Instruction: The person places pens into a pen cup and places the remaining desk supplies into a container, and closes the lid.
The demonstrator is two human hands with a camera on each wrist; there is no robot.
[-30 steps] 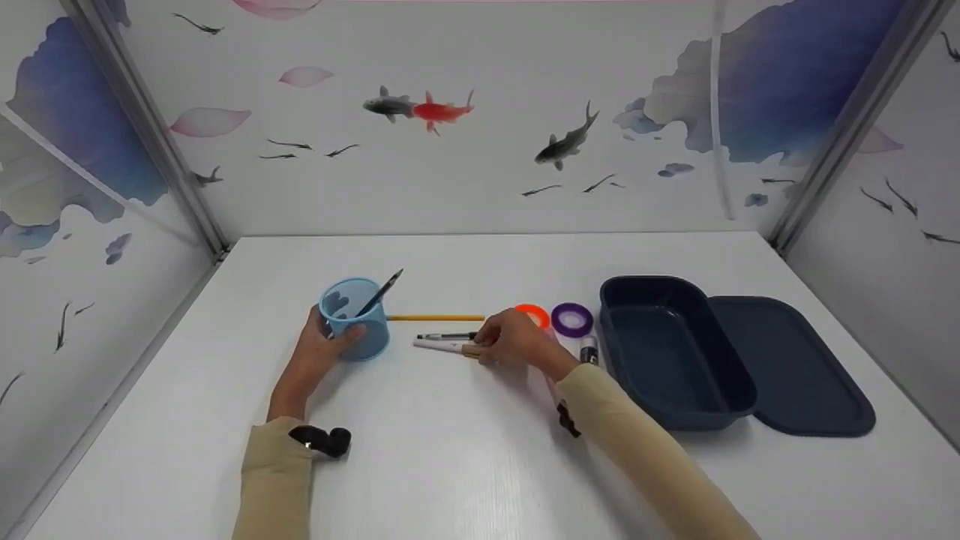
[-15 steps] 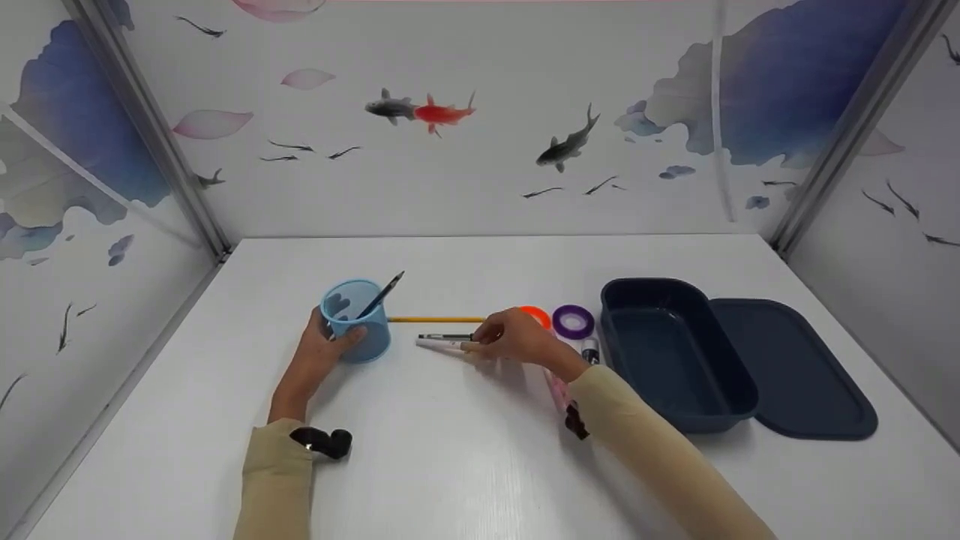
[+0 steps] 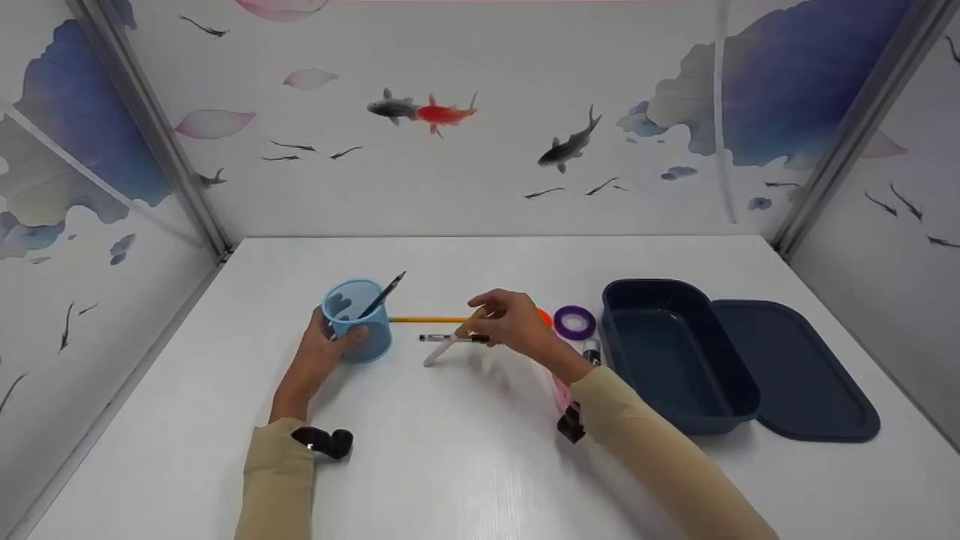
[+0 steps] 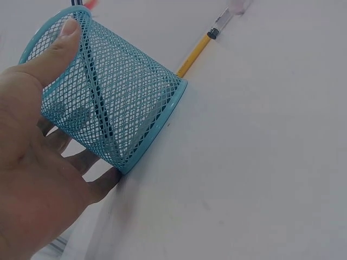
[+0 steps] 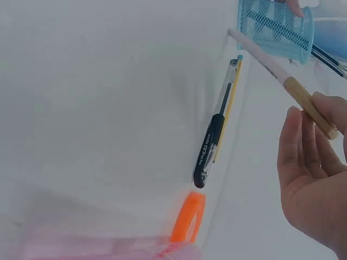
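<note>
Pinched between the thumb and fingers of your right hand (image 3: 514, 321) is the tan end of the white marker (image 5: 284, 79), the gap only as wide as its barrel. Its white end slopes down toward the table's near left corner; whether that tip touches the table (image 3: 450, 465) you cannot tell. Your left hand (image 3: 319, 349) is wrapped round the blue mesh cup (image 3: 373, 341), thumb on the side that faces you, fingers behind. The cup stands nearer the table's left edge than its right, with a dark pencil (image 3: 384, 292) leaning out over its rim.

The step in hand looks like raising the marker clear of its neighbours. Holding it so near one end, you would do well to pinch firmly, since the long white part could swing. Raise it straight up before turning it: the black pen (image 5: 214, 130) lies just below your fingers, and the yellow pencil (image 3: 431, 320) beside that, on the far-edge side. A light, steady left hold should suffice; squeezing might tip the cup.

Mind your right wrist too: the orange roll (image 3: 545, 318) and purple roll (image 3: 560, 322) lie near it, with the dark container (image 3: 667, 367) beyond, toward the right edge.
</note>
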